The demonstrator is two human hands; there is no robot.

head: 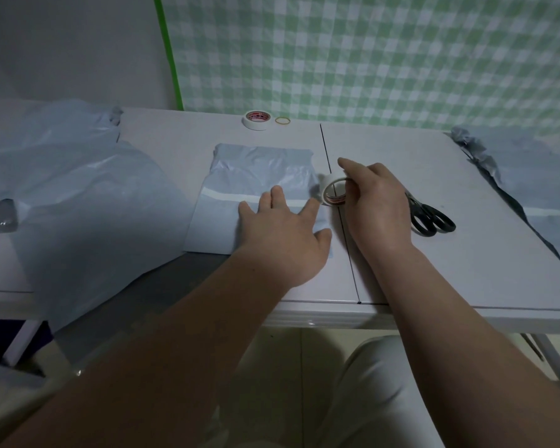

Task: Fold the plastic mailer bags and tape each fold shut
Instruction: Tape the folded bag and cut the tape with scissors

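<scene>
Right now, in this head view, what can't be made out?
Head view:
Tape roll in the right hand: blurred, so its free end cannot be traced.
Scissors: blades hidden behind the right hand.
Mailer bag: near right part covered by the left hand.
Far tape roll: label too small to read.
Bag pile at left: cut off by the frame edge.

head cam | 1 view | looks forward-down | near, over table front edge
</scene>
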